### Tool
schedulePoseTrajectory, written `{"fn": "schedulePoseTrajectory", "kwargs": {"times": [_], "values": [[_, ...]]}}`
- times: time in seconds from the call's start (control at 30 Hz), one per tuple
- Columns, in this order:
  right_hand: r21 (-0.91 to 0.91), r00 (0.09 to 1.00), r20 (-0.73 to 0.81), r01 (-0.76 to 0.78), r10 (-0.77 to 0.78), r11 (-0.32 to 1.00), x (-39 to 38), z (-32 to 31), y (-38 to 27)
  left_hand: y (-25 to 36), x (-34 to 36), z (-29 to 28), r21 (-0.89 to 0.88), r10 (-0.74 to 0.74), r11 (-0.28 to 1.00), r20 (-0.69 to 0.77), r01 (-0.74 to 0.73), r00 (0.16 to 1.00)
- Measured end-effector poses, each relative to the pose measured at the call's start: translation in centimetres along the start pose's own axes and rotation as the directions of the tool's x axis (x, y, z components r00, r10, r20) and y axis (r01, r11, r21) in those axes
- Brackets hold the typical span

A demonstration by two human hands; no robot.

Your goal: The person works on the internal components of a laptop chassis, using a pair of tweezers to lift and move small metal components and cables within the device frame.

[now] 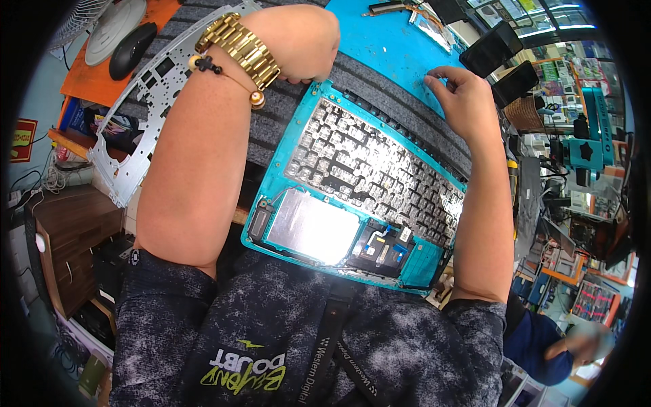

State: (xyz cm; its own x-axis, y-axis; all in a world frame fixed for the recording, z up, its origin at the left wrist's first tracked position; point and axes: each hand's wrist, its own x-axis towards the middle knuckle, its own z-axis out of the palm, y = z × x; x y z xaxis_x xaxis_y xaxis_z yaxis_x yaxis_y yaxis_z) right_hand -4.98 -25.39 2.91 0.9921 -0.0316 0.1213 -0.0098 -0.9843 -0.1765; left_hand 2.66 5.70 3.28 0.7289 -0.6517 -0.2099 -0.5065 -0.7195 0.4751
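My left hand (306, 51), with a gold watch and beads at the wrist, is closed at the top left corner of a teal laptop palmrest (271, 180); what its fingers hold is hidden. The palmrest lies tilted before me, showing the underside of a keyboard (359, 156), a silver touchpad plate (308, 227) and a small board with cables (378, 247). My right hand (451, 91) is raised beyond the palmrest's upper right, over the edge of a blue mat (380, 37), fingers loosely curved and apart with nothing visible in them.
A perforated metal plate (125, 142) lies left, near a black mouse (132, 51) on an orange desk (78, 78). Small metal parts (441, 37) and dark phones (489, 47) sit at the back right. A wooden cabinet (74, 251) stands lower left. Another person (542, 353) is at lower right.
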Motion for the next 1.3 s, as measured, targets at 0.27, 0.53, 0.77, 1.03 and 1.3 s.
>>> {"fn": "schedulePoseTrajectory", "kwargs": {"times": [0.27, 0.53, 0.77, 1.03, 1.3], "values": [[-0.014, 1.0, 0.021, -0.006, 0.007, 1.0, -0.1, -0.3, 0.1, 0.0, 0.0, 0.1, 0.007, -0.001, 1.0, -0.015, 0.001, 1.0], [0.085, 1.0, 0.009, 0.016, -0.017, 0.996, -0.1, 0.1, 0.2, 0.2, -0.1, 0.0, -0.008, -0.014, 1.0, -0.011, 0.014, 1.0], [0.085, 1.0, 0.007, 0.003, -0.004, 0.996, -0.3, 0.0, -0.2, 0.2, -0.1, 0.0, 0.011, -0.013, 1.0, -0.009, 0.013, 1.0], [0.122, 0.997, -0.032, -0.066, 0.07, 0.99, -0.8, -0.6, -1.0, 0.1, 0.0, 0.0, -0.012, -0.026, 1.0, -0.002, 0.026, 1.0], [0.401, 0.927, 0.047, 0.323, -0.371, 0.857, -6.6, -1.3, -7.2, -0.5, 0.2, 0.0, -0.027, 0.043, 0.999, 0.006, -0.043, 0.999]]}}
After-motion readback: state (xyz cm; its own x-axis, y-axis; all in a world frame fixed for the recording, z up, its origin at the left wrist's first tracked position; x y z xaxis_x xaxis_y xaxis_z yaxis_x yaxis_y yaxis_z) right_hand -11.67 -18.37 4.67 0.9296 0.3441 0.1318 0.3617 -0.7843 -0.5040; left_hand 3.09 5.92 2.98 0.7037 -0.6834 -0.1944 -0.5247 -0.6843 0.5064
